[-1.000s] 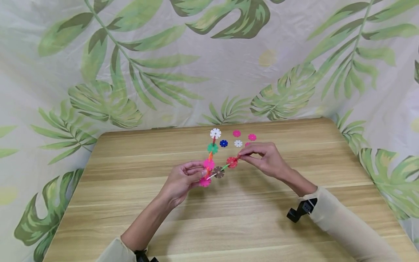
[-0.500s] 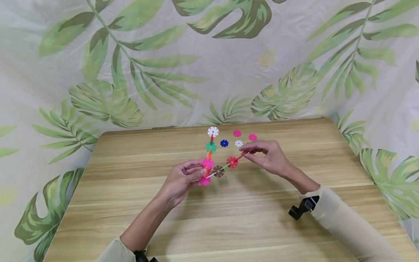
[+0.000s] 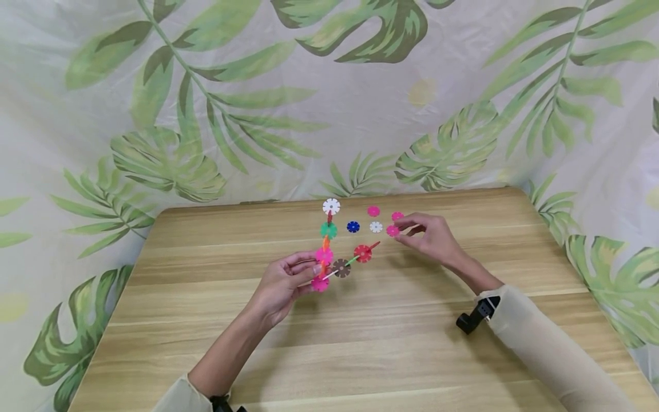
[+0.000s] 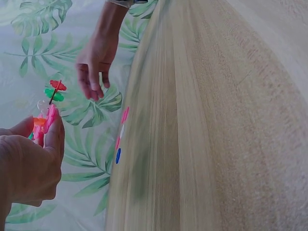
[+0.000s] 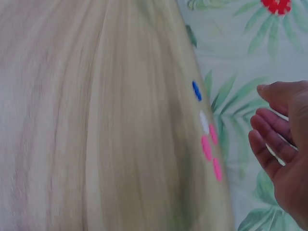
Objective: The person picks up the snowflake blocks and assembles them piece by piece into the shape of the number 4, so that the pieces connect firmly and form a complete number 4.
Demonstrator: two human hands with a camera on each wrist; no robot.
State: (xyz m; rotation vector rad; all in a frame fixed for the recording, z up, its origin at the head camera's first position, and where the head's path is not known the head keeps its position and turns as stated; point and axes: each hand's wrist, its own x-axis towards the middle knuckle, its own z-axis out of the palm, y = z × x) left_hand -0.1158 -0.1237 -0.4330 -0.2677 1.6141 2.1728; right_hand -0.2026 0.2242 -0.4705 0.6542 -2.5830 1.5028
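The fingers [image 3: 302,260] of the left hand [image 3: 282,286] are pinching a chain of slotted discs [image 3: 326,244] at its two pink discs [image 3: 324,256], holding it above the wooden table [image 3: 319,355]. From there, one branch is running farther back past a green disc [image 3: 329,230] to a white disc [image 3: 331,206]; the other is slanting right through a brown disc [image 3: 341,268] to a red disc [image 3: 362,253]. The right hand [image 3: 431,237] is hovering farther right, its fingers released and spread apart, near three loose pink discs [image 3: 373,211]. A loose white disc [image 3: 376,227] and, left of it, a blue disc [image 3: 353,226] are lying beside them on the far part of the table. A leaf-patterned sheet [image 3: 247,74] is hanging behind.
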